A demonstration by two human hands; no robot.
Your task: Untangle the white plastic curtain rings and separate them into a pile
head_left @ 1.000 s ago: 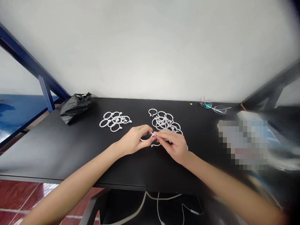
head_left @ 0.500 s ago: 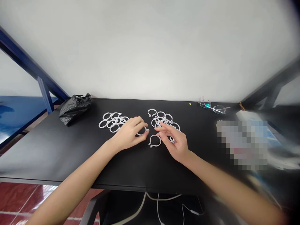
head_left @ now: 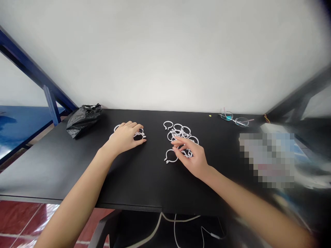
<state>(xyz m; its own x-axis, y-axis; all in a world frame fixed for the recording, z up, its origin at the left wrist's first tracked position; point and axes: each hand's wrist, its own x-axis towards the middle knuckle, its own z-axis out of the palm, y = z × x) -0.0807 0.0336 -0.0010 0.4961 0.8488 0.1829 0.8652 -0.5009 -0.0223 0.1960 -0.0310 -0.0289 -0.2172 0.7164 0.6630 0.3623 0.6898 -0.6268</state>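
Several white open rings with small clasp ends lie in two groups on a black table [head_left: 134, 182]. My left hand [head_left: 125, 137] is over the left group and hides most of it; its thumb and fingers are apart. Between that thumb and the fingers a white ring [head_left: 140, 134] shows, and I cannot see it gripped. Over the near edge of the right group [head_left: 178, 128] hovers my right hand [head_left: 192, 155], fingers loosely bent and apart, nothing visibly held. One ring [head_left: 171, 156] lies by its thumb, and another ring [head_left: 168, 124] lies at the group's far left.
At the back left sits a crumpled black plastic bag [head_left: 84, 120]. Eyeglasses [head_left: 234, 119] rest at the back right, with a blurred-out item [head_left: 269, 160] nearer on the right. White cables [head_left: 155, 227] hang below the table's front edge. A pale wall stands behind.
My left hand has moved left from the middle to the left group, and its pinch on a ring has opened. My right hand has stayed nearly in place.
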